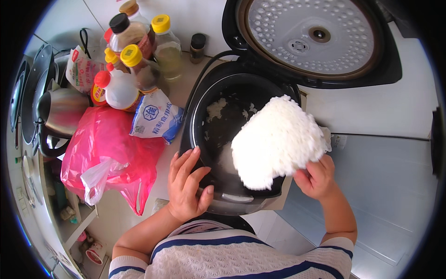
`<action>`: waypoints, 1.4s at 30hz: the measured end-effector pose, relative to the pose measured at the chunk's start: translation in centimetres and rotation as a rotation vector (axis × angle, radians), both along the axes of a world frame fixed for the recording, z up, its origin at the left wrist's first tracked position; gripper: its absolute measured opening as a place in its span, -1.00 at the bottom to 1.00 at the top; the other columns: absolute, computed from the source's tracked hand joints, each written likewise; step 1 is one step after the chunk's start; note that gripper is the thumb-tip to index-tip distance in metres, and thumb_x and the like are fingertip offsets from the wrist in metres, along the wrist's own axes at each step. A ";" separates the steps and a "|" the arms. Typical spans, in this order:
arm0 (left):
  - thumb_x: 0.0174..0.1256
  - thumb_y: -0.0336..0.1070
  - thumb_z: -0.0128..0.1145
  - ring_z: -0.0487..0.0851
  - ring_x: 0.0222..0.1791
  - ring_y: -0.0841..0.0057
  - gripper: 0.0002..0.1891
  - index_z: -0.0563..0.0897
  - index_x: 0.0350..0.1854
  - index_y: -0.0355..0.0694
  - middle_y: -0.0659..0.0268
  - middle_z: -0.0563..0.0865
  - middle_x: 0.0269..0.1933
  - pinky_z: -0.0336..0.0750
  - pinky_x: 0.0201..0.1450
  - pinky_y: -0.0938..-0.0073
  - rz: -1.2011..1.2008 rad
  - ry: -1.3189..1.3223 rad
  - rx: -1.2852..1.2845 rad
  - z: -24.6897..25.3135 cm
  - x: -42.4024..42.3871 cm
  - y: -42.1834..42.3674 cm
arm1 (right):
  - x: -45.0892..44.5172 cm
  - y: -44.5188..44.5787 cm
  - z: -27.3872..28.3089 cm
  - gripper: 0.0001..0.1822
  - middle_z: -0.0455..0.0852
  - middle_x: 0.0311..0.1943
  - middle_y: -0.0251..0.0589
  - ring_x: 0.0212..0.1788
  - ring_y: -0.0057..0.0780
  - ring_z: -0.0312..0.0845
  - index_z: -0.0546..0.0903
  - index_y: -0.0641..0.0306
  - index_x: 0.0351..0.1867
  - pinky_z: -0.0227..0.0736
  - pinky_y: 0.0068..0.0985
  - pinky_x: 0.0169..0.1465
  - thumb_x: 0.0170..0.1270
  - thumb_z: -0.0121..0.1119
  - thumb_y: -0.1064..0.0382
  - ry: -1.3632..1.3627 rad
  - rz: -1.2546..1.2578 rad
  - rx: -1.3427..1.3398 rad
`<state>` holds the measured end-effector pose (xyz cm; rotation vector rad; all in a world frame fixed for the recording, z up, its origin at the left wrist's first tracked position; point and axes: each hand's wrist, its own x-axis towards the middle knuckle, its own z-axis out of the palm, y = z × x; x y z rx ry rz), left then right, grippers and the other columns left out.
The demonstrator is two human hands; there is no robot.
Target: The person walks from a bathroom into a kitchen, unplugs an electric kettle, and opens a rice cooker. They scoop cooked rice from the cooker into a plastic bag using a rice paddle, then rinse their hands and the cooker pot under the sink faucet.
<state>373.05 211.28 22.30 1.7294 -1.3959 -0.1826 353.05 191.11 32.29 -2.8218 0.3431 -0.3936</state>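
A large clump of cooked white rice [275, 143] is raised over the right side of the open rice cooker [235, 205]. My right hand [318, 178] grips at the clump's lower right edge. Whatever carries the rice is mostly covered; only a pale edge [327, 137] shows, and I cannot tell whether it is a dish or a paddle. My left hand [190, 185] rests on the cooker's left front rim, fingers spread. Inside the dark inner pot [230, 132], bits of rice [216, 108] stick to the bottom. The cooker's lid [310, 35] stands open at the back.
Left of the cooker are a blue-and-white salt packet [153, 117], a pink plastic bag [111, 150] and several sauce bottles [139, 66]. A steel kettle [66, 108] and pans [36, 94] stand farther left. A small dark-capped jar [197, 48] stands behind. A grey flat surface [376, 195] lies to the right.
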 end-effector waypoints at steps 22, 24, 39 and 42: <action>0.16 -0.04 -0.01 0.50 0.01 0.02 -0.62 0.59 -0.30 -0.32 -0.13 0.53 0.01 0.21 0.17 0.01 -0.028 0.017 0.013 -0.9 0.9 -1.5 | 0.9 -0.6 3.8 -0.67 0.53 -0.61 -0.36 -0.62 -0.43 0.41 0.55 0.22 -0.40 0.32 -0.49 -0.49 0.15 0.13 -0.04 0.087 -0.057 0.139; 0.16 -0.03 -0.01 0.50 0.01 0.02 -0.62 0.59 -0.30 -0.32 -0.13 0.54 0.00 0.21 0.17 0.00 -0.028 0.012 0.011 -0.9 0.9 -1.6 | 1.0 -0.4 3.8 -0.68 0.54 -0.61 -0.33 -0.61 -0.42 0.41 0.55 0.24 -0.39 0.32 -0.48 -0.49 0.18 0.10 -0.01 0.079 -0.081 0.126; 0.11 -0.14 0.06 0.47 0.04 0.04 -0.70 0.59 -0.28 -0.30 -0.07 0.50 0.07 0.23 0.16 0.02 -0.047 0.018 -0.025 -0.4 1.1 -1.4 | 3.2 -1.2 1.3 -0.82 0.55 -0.56 -0.22 -0.56 -0.30 0.51 0.56 0.26 -0.38 0.37 -0.48 -0.52 0.02 0.25 0.24 0.512 -0.309 -0.235; 0.17 -0.18 -0.01 0.43 0.09 0.01 -0.70 0.58 -0.23 -0.32 -0.10 0.47 0.09 0.17 0.21 0.03 -0.064 0.002 -0.019 -0.2 1.2 -1.4 | 4.5 -1.0 4.6 -0.85 0.56 -0.57 -0.20 -0.55 -0.29 0.52 0.58 0.28 -0.45 0.39 -0.43 -0.50 0.02 0.23 0.25 0.627 -0.212 -0.282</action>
